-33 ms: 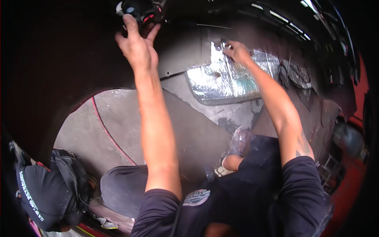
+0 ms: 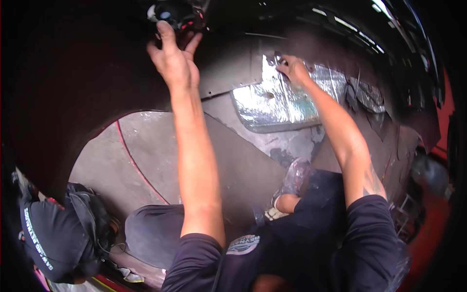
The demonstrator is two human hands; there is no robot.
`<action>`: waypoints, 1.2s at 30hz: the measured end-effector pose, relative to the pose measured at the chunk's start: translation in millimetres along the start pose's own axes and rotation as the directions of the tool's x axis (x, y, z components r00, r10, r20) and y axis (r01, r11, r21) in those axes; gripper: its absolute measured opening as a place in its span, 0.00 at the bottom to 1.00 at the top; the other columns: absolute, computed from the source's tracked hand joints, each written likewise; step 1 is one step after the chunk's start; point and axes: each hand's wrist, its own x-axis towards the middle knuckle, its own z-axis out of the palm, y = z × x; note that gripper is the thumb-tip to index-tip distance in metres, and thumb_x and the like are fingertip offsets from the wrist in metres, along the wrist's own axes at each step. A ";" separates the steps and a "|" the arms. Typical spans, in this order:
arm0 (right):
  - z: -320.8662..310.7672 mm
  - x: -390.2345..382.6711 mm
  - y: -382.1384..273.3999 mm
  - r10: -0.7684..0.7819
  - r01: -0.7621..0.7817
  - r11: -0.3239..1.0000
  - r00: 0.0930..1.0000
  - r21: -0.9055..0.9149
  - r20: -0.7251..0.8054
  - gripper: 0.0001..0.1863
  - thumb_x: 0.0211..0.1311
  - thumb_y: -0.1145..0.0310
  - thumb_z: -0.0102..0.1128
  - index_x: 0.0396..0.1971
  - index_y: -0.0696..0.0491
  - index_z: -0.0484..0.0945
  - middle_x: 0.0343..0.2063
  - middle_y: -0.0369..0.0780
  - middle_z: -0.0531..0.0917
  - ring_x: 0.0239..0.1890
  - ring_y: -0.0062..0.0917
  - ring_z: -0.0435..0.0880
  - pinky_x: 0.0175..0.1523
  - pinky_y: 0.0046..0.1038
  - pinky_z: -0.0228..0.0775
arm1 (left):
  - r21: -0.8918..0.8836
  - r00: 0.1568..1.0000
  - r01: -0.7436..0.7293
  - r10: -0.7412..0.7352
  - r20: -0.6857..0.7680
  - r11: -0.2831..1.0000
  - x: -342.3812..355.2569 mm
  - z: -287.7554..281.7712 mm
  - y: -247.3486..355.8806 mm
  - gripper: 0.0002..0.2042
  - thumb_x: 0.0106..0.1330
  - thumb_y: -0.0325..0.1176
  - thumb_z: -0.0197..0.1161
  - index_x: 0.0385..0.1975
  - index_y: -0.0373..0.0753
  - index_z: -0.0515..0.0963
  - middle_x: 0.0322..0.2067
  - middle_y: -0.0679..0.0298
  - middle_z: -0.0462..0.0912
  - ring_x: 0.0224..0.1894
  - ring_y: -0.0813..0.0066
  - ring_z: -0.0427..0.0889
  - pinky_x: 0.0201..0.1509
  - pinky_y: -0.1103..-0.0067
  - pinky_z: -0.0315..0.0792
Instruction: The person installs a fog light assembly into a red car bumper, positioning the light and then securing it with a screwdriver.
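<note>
My left hand (image 2: 179,63) reaches up with thumb and visible fingers spread at the lower side of a dark rounded part (image 2: 172,10) with a pale disc and red spots. Its thumb tip is at the part's edge; some fingers are hidden behind. To the right, my right hand (image 2: 296,70) has its thumb and fingers drawn together in a pinch beside a small dark spot on a silver foil-covered panel (image 2: 277,104). What lies between these fingertips is too small to make out. A dark sheet (image 2: 226,73) with small holes along its edge adjoins the foil.
A dark curved body panel (image 2: 97,82) arches over the left side. Along the grey floor (image 2: 233,160) runs a red hose (image 2: 131,158). Another person in a dark shirt (image 2: 46,238) is low at the left. Torn dark lining (image 2: 372,97) hangs at the right.
The whole view has shifted slightly, with the scene a little lower and to the right. Both hands keep nearly the same places and poses.
</note>
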 end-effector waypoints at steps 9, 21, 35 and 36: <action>7.0 23.6 -30.4 0.105 -0.080 0.979 0.987 0.189 -0.121 0.18 0.58 0.69 0.58 0.46 0.61 0.83 0.36 0.54 0.88 0.42 0.45 0.89 0.52 0.37 0.78 | -0.018 0.999 0.033 -0.034 -0.025 0.999 -7.7 -1.2 8.1 0.37 0.72 0.61 0.60 0.63 0.34 0.58 0.57 0.50 0.70 0.44 0.56 0.81 0.45 0.55 0.86; -3.3 21.8 -158.6 -0.127 0.065 0.784 0.990 0.618 0.056 0.12 0.62 0.68 0.68 0.40 0.60 0.88 0.30 0.38 0.89 0.32 0.20 0.85 0.41 0.24 0.77 | 0.234 0.953 0.277 -0.235 -0.193 0.932 -30.0 -36.4 -58.8 0.20 0.77 0.44 0.58 0.56 0.32 0.76 0.39 0.56 0.81 0.30 0.68 0.82 0.32 0.70 0.85; 39.0 51.9 -167.6 -0.150 -0.183 0.759 0.885 0.625 0.441 0.13 0.68 0.71 0.61 0.46 0.64 0.84 0.34 0.46 0.88 0.33 0.31 0.88 0.43 0.31 0.82 | 0.399 0.935 0.354 -0.331 -0.126 0.846 -42.3 -67.0 -102.4 0.14 0.67 0.23 0.65 0.49 0.22 0.82 0.42 0.50 0.87 0.37 0.70 0.88 0.39 0.77 0.86; 43.6 56.8 -162.9 -0.174 0.062 0.901 0.958 0.430 0.227 0.14 0.66 0.71 0.60 0.48 0.62 0.83 0.37 0.48 0.87 0.37 0.37 0.87 0.47 0.34 0.81 | 0.444 0.934 0.356 -0.324 -0.149 0.822 -44.7 -67.5 -103.6 0.15 0.67 0.24 0.65 0.50 0.22 0.81 0.45 0.48 0.87 0.40 0.68 0.88 0.41 0.76 0.86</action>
